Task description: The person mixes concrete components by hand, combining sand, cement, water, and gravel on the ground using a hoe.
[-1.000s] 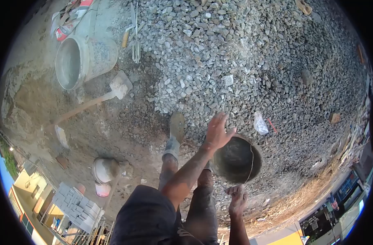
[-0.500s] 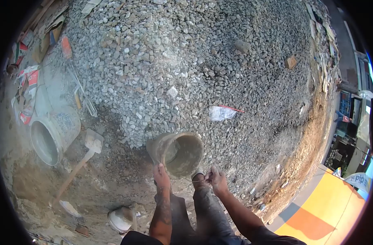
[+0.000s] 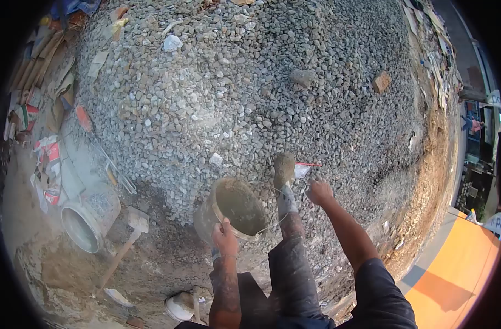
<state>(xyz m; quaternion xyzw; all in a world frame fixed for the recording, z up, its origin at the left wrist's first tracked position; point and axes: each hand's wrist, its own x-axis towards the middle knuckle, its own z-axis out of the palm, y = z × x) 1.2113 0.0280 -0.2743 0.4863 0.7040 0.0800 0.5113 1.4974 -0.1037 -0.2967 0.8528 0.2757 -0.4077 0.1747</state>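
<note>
A dusty grey bucket [image 3: 204, 215] tilts at the edge of the gravel heap [image 3: 234, 115], its mouth facing up and right and its wire handle out to the right. My left hand [image 3: 225, 239] is closed on the bucket's lower rim. To the right of the bucket, my right hand [image 3: 318, 191] hangs over the gravel, off the handle, fingers partly curled; what lies between them, if anything, is too small to tell. Just above it is a clear plastic bag [image 3: 302, 170] with a red strip, partly covered by my boot [image 3: 284, 169].
A second bucket [image 3: 105, 204] lies on its side at the left, near a shovel [image 3: 138, 220] and torn sacks [image 3: 52, 167]. A white container [image 3: 180, 307] is at the bottom. Two large stones [image 3: 303, 78] [image 3: 381, 81] sit on the gravel. A distant person stands far right.
My right hand has left the wire handle and moved up and right. One boot has stepped forward onto the gravel beside the plastic bag. The bucket's mouth has turned more upward.
</note>
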